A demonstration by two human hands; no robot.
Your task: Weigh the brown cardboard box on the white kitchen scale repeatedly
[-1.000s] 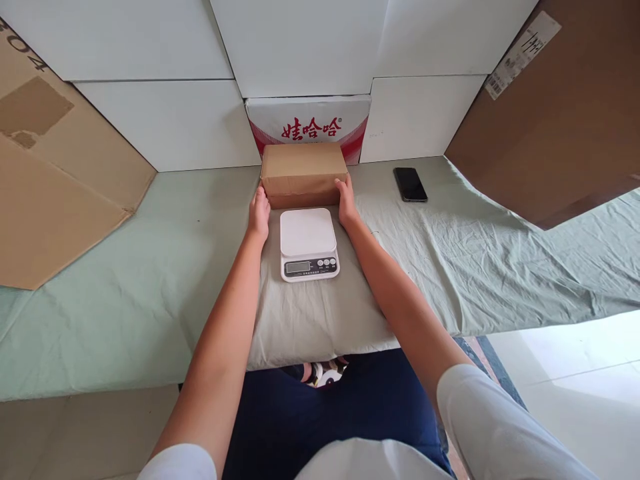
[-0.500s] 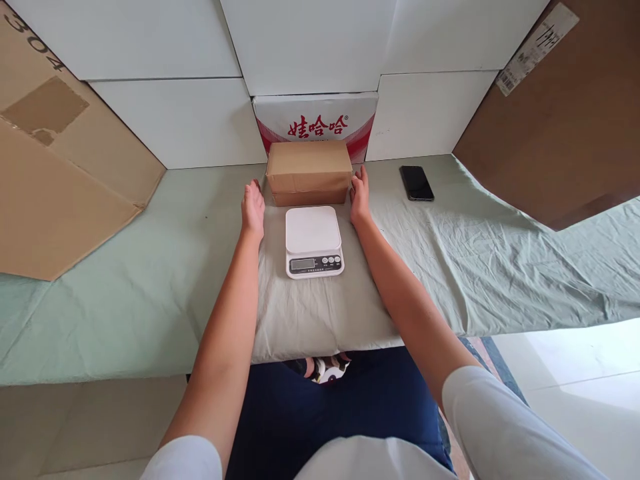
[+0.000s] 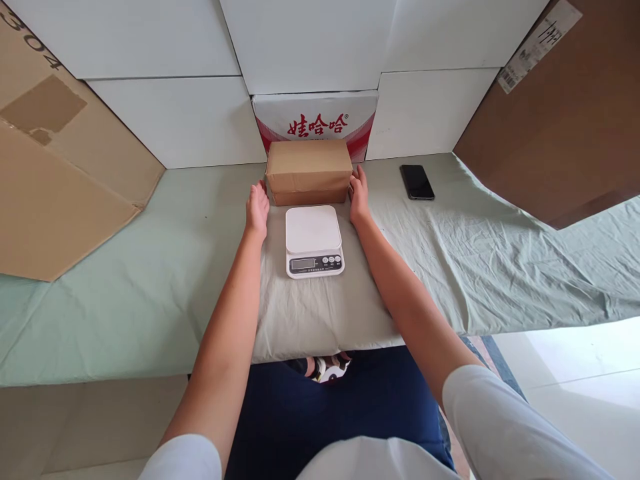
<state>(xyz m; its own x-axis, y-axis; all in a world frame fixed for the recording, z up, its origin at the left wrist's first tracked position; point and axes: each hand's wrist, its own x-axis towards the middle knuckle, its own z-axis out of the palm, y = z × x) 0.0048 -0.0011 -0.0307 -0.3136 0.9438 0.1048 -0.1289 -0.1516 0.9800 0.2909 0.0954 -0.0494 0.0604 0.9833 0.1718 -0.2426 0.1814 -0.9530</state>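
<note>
Nearest the camera are the person's white sleeves and dark blue lap, with both bare forearms stretched forward over the pale green cloth (image 3: pixel 150 280) that covers the table. Between the forearms sits a white kitchen scale (image 3: pixel 314 241), its display and buttons along the near edge, its platform bare. It has not moved since half a second ago.

Just beyond the scale, the left hand (image 3: pixel 257 208) lies flat beside the near left corner of the brown cardboard box (image 3: pixel 309 171), fingers together and extended, the fingertips right at the box's side; whether they actually touch it cannot be told. Half a second ago this hand stood clearly apart from the box, so it has closed inward. The right hand (image 3: pixel 359 193) is against the box's right end, fingers together and straight, resting along the cardboard; it too has drawn in a little from where it was. Neither hand is wrapped around the box.

The box rests on the cloth, directly behind the scale and nearly touching it, in the same spot as before. Behind it leans a white carton with red Chinese lettering (image 3: pixel 316 117), set against white wall panels. To the right a black phone (image 3: pixel 417 182) lies face up on the cloth, well apart from the hands. Large sheets of brown cardboard (image 3: pixel 55 187) stand at the far left and far right.
</note>
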